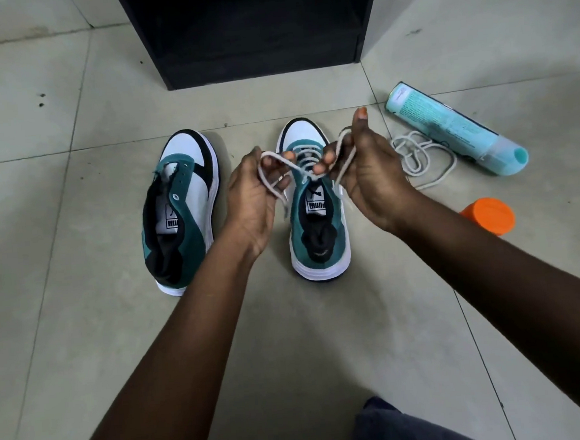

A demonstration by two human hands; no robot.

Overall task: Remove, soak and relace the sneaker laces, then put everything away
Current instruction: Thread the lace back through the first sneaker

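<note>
We are kneeling on the pale tiled floor (84, 337) in front of a black open-fronted shelf unit (251, 30), and the two teal, white and black suede sneakers are standing side by side below it, each with its long axis running away from us, heel nearest and white toe pointing at the shelf. The right-hand sneaker (317, 218) is looking fully relaced, and we are tying its off-white lace (277, 160) over the tongue: our left hand (256, 194) is pinching one loop while our right hand (364, 176) is pinching the other, the two hands just beside each other above the shoe. The left-hand sneaker (181, 210) is sitting with bare eyelets, so we are judging the job a little past halfway. Its loose off-white lace (421, 159) is lying coiled on the floor, right of the shoes, touching a pale turquoise bottle (447, 126) lying on its side. An orange cap-like object (487, 216) is waiting nearer us for putting away.
</note>
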